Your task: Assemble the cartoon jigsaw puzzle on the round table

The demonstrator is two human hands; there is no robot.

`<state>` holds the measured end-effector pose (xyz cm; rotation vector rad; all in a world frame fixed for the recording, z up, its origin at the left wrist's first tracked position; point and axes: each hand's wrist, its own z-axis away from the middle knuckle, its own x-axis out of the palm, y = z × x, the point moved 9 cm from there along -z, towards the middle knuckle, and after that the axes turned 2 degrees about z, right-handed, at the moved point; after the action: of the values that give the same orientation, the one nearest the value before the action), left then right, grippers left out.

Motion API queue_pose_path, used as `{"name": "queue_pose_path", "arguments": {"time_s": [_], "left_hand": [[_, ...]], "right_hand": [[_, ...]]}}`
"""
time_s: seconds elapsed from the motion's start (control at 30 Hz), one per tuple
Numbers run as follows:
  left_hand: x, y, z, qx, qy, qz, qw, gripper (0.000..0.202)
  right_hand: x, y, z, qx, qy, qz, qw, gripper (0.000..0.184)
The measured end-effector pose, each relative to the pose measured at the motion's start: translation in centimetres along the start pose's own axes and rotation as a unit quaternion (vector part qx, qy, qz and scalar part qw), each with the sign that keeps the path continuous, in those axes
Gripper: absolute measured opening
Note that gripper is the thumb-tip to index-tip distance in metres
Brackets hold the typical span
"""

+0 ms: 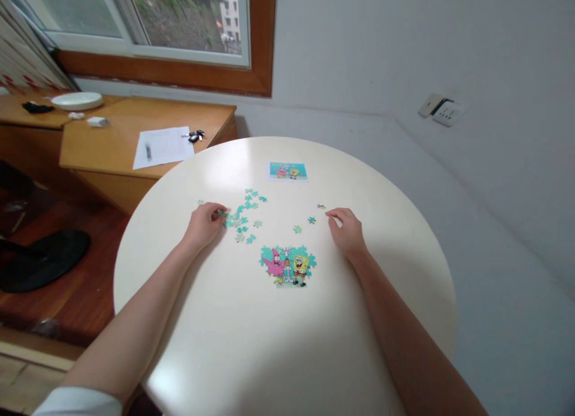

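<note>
My left hand (207, 222) rests at the left edge of a loose pile of teal jigsaw pieces (242, 219). Its thumb and fingers are pinched on a small teal puzzle piece (220, 212), partly hidden by the fingers. Across the table, my right hand (348, 231) lies with bent fingers and the index finger reaching left; I see nothing between its fingertips. Just beyond them is a dark multicoloured puzzle piece (321, 207). Two more pieces, one teal (311, 220) and one pale green (297, 229), lie to its left. Between my forearms sits a partly joined cartoon puzzle (287, 266) with uneven edges.
A small picture card (287, 171) of the cartoon lies at the far side of the round white table (278, 344). One pale piece (200, 202) is left of the pile. A wooden desk (157, 113) behind holds paper (164, 146), keys (195, 136) and a white plate (77, 101).
</note>
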<state>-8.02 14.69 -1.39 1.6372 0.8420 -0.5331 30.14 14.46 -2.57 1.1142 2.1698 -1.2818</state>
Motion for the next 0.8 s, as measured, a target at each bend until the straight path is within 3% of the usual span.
{"name": "queue_pose_path", "arguments": {"time_s": [0.27,0.8], "left_hand": [[-0.8,-1.1,0.1,-0.038,0.041,-0.067,0.996,0.023],[-0.4,-1.5,0.0,-0.062,0.029,-0.079,0.995,0.012]], "right_hand": [[0.1,0.2,0.0,-0.004,0.007,0.001,1.000,0.024],[0.0,0.1,0.0,0.002,0.003,-0.012,1.000,0.022]]}}
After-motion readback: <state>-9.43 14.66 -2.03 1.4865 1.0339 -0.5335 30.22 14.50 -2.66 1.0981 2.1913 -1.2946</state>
